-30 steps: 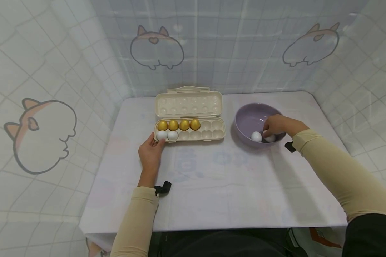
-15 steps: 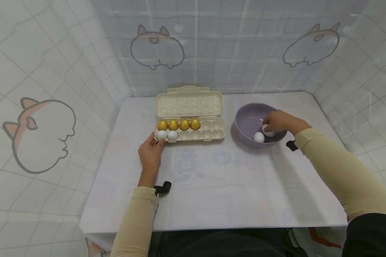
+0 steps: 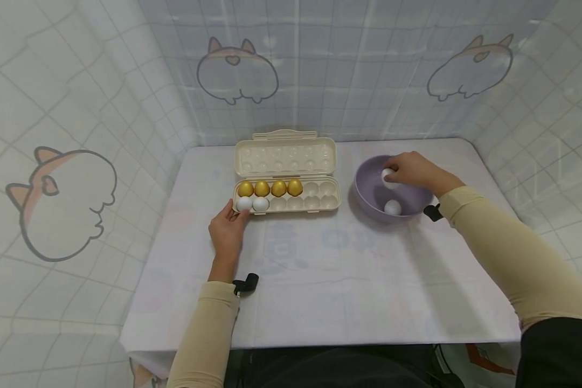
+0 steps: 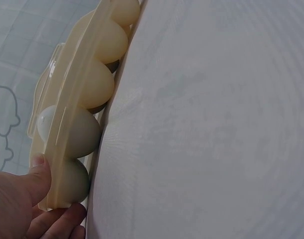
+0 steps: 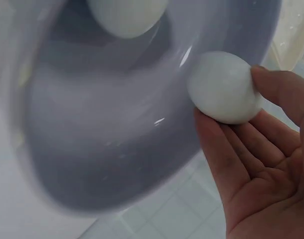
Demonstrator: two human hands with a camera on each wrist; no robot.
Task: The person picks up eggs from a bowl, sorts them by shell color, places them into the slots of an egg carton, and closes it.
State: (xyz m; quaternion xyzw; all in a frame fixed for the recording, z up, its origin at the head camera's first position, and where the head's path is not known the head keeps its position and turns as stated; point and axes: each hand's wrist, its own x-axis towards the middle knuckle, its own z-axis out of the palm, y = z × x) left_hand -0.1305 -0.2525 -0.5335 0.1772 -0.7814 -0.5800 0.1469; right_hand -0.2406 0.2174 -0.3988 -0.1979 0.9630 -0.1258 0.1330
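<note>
My right hand (image 3: 414,170) pinches a white egg (image 5: 224,89) between thumb and fingertips, raised over the purple bowl (image 3: 367,195). Another white egg (image 3: 393,208) lies at the bottom of that bowl. At the left, my left hand (image 3: 227,231) grips the near left corner of a cream egg carton (image 3: 312,203); in the left wrist view its thumb lies on the rim, with fingers underneath. The carton's lid stands open behind it. Several golden eggs (image 3: 278,188) fill the left of the back row, and two white eggs (image 3: 260,204) sit at the left of the front row.
A pale printed cloth (image 3: 320,291) covers the table under the carton and bowl. Behind and at both sides hang tiled-pattern curtains (image 3: 330,81) with cartoon dog drawings. The table's front edge runs close to the person's body.
My right hand has lifted a white egg from the bottom of the bowl, moving up and left. The egg left in the bowl has rolled slightly right. My left hand stays at the carton.
</note>
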